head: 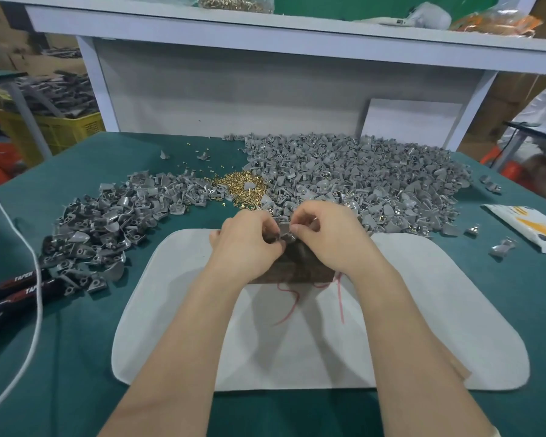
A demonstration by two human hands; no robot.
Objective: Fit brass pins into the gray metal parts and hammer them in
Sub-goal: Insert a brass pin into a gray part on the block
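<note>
My left hand (pixel 248 239) and my right hand (pixel 323 236) meet over a dark wooden block (pixel 292 274) on a grey mat (pixel 423 310). Between the fingertips of both hands is one gray metal part (pixel 285 232). Whether a pin is pinched there too, I cannot tell. A small heap of brass pins (pixel 241 187) lies just beyond my hands. A big pile of gray metal parts (pixel 360 181) spreads to the right of it. A second, darker pile of gray parts (pixel 108 228) lies to the left. No hammer shows.
Black-handled pliers (pixel 16 294) and a white cable (pixel 35 279) lie at the left on the green table cloth (pixel 76 373). A white and yellow packet (pixel 530 225) sits at the right edge. A white shelf (pixel 297 36) stands behind the piles, with a bag of brass pins (pixel 234 3) on top.
</note>
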